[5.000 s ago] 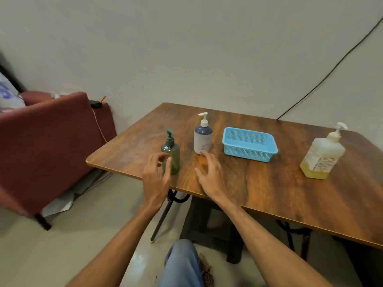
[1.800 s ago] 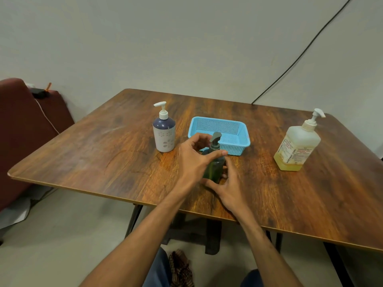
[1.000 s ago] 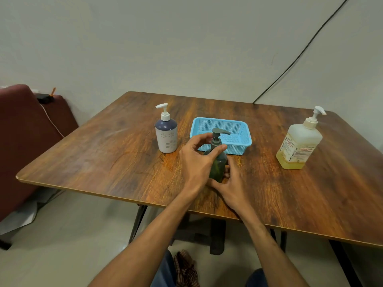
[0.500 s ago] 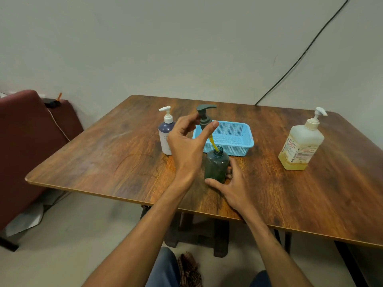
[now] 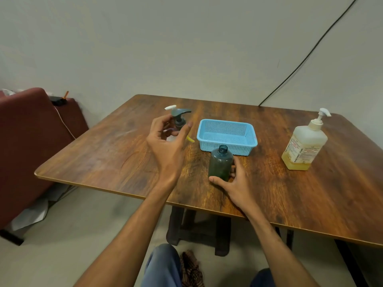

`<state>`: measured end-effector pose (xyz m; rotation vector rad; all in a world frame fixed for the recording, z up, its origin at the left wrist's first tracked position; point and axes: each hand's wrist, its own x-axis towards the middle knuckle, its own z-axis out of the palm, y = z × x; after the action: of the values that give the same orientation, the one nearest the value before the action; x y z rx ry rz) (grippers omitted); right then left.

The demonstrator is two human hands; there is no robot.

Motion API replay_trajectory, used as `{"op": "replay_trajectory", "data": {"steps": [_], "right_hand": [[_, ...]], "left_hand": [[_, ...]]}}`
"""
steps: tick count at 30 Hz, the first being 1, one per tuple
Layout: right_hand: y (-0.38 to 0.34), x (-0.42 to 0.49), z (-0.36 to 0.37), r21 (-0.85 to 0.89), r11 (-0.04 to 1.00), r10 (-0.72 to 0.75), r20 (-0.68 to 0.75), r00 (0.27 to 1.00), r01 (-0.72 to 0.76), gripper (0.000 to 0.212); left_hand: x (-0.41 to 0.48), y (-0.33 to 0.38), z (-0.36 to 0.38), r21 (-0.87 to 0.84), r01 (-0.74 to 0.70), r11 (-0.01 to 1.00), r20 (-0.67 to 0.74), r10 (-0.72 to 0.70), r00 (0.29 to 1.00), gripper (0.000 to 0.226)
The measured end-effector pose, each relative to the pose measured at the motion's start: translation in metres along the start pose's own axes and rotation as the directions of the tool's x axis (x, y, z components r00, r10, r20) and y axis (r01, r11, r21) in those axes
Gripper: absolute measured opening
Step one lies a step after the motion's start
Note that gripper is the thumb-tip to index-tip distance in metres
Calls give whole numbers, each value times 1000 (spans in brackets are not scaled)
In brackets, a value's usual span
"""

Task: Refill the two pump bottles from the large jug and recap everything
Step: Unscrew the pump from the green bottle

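Observation:
A dark green bottle (image 5: 220,162) stands uncapped near the middle of the wooden table (image 5: 116,154). My right hand (image 5: 234,183) grips its base. My left hand (image 5: 167,143) holds the bottle's grey-green pump head (image 5: 179,118) up to the left, its yellow tube (image 5: 190,139) poking out past my fingers. The white and purple pump bottle (image 5: 170,108) is mostly hidden behind my left hand; only its white nozzle shows. The large jug (image 5: 304,148), with yellow liquid low inside and a white pump on top, stands at the right.
A light blue mesh basket (image 5: 227,136) sits just behind the green bottle. A dark red sofa (image 5: 27,141) stands left of the table. A black cable (image 5: 306,54) runs down the wall to the table's back edge.
My left hand pulled the pump head fully out of the green bottle and carried it left, in front of the white bottle. My right hand kept hold of the green bottle.

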<state>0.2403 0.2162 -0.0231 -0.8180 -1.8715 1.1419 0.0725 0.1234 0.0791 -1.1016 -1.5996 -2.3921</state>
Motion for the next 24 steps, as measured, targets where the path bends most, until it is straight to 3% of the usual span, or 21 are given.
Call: {"op": "replay_trajectory", "data": {"steps": [5,13,24], "right_hand": [[-3,-2,0,1,1000,10,-2,1000,-10,80],[-2,-1,1,-21,1000,1,-21,1000,-2,83],[0,0,2,-51,999,-22,-38,999,20,85]], "left_hand": [[-22,-35,-14,207,-5,978,90,-14,996,29],[-50,-85,-29,523,-10,852,257,-147,955,27],[-52,-91,-28,673,-49,738,312,-222,924,25]]}}
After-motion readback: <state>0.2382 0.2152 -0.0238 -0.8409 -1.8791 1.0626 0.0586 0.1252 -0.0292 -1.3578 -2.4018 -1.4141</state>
